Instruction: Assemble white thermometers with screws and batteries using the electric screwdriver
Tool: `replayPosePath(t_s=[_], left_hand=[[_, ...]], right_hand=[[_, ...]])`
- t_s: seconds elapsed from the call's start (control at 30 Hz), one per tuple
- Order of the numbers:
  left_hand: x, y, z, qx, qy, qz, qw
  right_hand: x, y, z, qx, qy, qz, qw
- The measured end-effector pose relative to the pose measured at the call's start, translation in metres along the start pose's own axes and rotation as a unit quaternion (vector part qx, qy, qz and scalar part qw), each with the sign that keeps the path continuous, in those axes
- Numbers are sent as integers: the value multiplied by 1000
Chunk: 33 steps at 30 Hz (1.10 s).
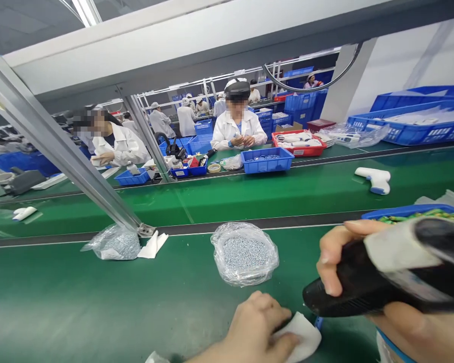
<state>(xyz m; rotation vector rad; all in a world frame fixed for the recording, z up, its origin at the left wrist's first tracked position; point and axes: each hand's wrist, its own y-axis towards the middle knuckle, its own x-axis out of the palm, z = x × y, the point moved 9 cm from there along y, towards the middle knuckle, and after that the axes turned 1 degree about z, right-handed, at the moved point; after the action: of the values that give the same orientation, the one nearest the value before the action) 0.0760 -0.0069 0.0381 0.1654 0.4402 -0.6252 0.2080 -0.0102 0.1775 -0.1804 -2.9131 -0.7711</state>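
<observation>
My left hand (255,325) rests low over the green work surface, its fingers curled round a white plastic thermometer housing (302,338). A small blue part shows at the housing's right edge, while my fingers cover much of the rest. On the right, my right hand (331,259) is wrapped round a black electric screwdriver (357,285) with a pale band about its body. The screwdriver's tapered end points left, just above the housing. Beyond my left hand sits an open clear plastic bag (245,252) full of small metal screws.
A second bag of screws (121,244) lies by the metal post's foot, beside white paper (153,245). A white thermometer gun (376,179) lies on the green belt (212,194). The blue bin (374,214) at right holds green parts. Co-workers sit across the belt.
</observation>
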Motion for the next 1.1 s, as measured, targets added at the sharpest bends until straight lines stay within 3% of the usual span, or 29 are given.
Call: replayPosePath(t_s=[0.1,0.27,0.5,0.83,1.1], left_hand=[[20,-12,8,63,171,-78,980],[37,-12,-12,43,286,-128,949],[40,-11,-16,54,328,-128,934],[46,-13,-14,93,350,-103,926],[45,-11,-16,58,342,-135,928]], right_hand=[[14,-4,9,10,41,-104,994],[22,-4,20,12,51,-105,993],[29,-12,48,63,38,-133,988],[21,-3,58,72,13,-110,991],[27,-8,67,102,-2,-125,987]])
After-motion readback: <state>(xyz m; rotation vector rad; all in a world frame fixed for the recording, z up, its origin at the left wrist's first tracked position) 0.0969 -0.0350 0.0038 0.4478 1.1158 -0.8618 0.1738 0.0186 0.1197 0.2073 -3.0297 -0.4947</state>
